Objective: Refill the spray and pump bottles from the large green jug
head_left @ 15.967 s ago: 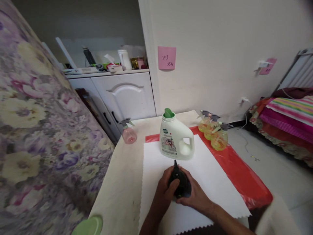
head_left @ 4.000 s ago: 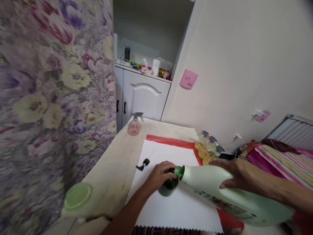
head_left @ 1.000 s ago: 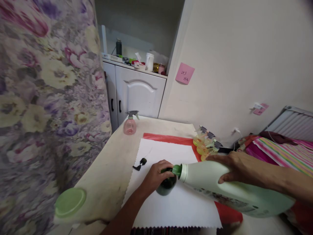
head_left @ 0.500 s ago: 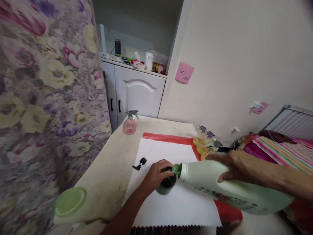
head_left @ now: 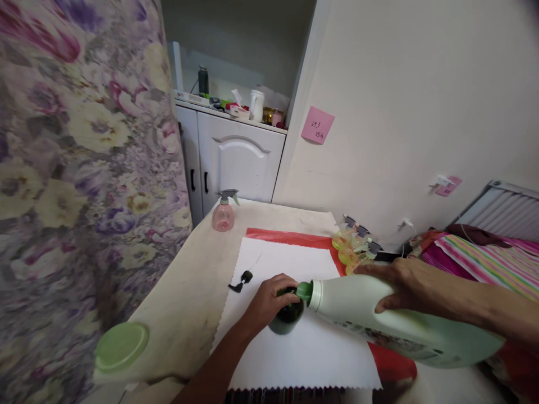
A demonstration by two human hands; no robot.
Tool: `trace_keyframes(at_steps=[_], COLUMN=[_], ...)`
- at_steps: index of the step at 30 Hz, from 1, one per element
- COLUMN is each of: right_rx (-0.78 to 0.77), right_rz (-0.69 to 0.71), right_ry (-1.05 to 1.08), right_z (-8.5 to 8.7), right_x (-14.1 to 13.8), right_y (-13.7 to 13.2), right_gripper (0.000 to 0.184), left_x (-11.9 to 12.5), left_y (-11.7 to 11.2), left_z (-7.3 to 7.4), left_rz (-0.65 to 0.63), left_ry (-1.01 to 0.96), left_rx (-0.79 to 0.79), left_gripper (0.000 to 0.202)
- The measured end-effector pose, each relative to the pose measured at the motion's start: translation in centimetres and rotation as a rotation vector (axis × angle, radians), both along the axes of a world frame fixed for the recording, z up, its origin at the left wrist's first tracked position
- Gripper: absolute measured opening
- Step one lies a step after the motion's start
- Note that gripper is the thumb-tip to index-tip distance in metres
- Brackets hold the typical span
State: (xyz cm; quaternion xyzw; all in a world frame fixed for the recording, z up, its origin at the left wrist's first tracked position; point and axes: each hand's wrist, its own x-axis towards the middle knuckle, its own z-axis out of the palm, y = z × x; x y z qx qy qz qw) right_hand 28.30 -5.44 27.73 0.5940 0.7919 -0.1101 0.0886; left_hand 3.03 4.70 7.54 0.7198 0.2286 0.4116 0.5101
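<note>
My left hand (head_left: 273, 300) is wrapped around the upper part of a dark green bottle (head_left: 286, 321), which stands on a white sheet (head_left: 324, 353). In my right hand (head_left: 406, 289) is a large pale green jug (head_left: 379, 320), tipped on its side with its green spout (head_left: 304, 290) at the dark bottle's mouth. My left fingers partly cover that mouth, and I cannot make out any liquid there. A black pump top (head_left: 241, 281) with a thin clear tube lies on the sheet, left of my left hand.
A pink spray bottle (head_left: 223, 216) stands at the table's back left. Several yellowish spray bottles (head_left: 347, 249) cluster at the right. A round green lid (head_left: 121, 347) sits at the front left. Red material (head_left: 290, 237) lies beneath the sheet; a floral curtain (head_left: 92, 185) hangs left.
</note>
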Motion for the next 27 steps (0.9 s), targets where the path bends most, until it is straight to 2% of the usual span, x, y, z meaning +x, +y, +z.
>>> trace_keyframes(at_steps=[27], right_rx=[-0.015], right_rz=[-0.04], right_ry=[-0.021], right_z=[0.22], right_x=[-0.33], right_y=[-0.11], right_gripper=[0.045], left_x=[0.07], left_y=[0.13], left_z=[-0.19], left_rz=[0.003], left_ry=[0.011], left_rx=[0.013], left_gripper=[0.015])
